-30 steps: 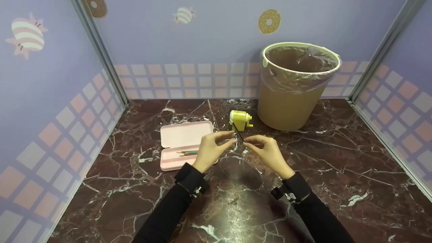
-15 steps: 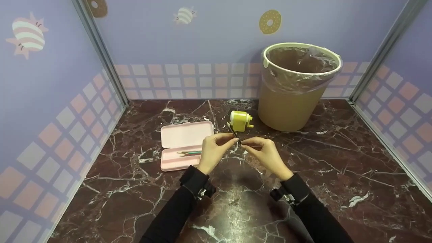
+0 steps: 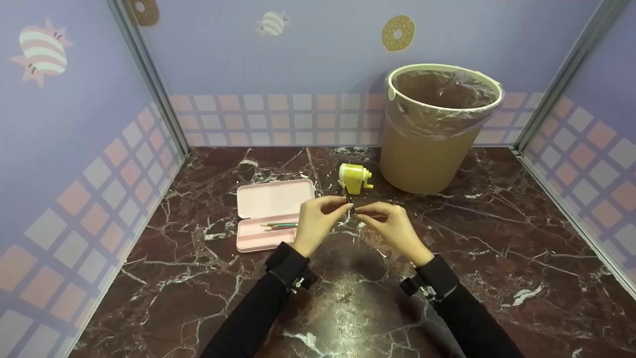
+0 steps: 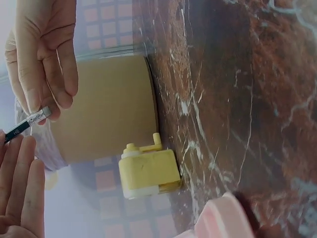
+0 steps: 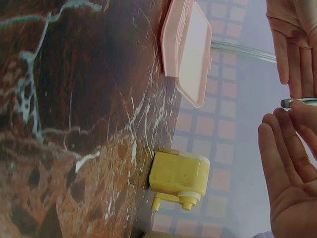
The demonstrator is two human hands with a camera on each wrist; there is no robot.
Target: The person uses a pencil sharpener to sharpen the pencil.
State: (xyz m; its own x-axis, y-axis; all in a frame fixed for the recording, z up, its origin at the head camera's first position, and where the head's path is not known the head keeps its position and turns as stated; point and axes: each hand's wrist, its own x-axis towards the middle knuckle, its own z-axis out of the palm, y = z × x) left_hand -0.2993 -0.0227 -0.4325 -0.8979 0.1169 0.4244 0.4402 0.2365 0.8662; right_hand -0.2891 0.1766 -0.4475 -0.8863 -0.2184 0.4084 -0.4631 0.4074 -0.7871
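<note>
A dark pencil (image 3: 348,193) is held tilted between the two hands, in front of the yellow pencil sharpener (image 3: 353,179). My left hand (image 3: 318,221) pinches it along the shaft between thumb and fingers. With its fingertips, my right hand (image 3: 390,223) holds the end nearer me. The left wrist view shows the pencil's metal band and eraser (image 4: 45,112) at the right hand's fingertips, with "HB" printed on the shaft. To the left, an open pink pencil case (image 3: 268,238) has several pencils (image 3: 280,226) in it, partly hidden behind the left hand.
A tall bin (image 3: 422,159) lined with a clear bag stands at the back right, just beyond the sharpener. Patterned wall panels (image 3: 278,59) enclose the back and both sides of the dark marbled table (image 3: 343,308).
My left hand has shifted slightly right and now grips the pencil, where a second ago its thumb and finger were apart. The pencil has swung more upright; my right hand has barely moved.
</note>
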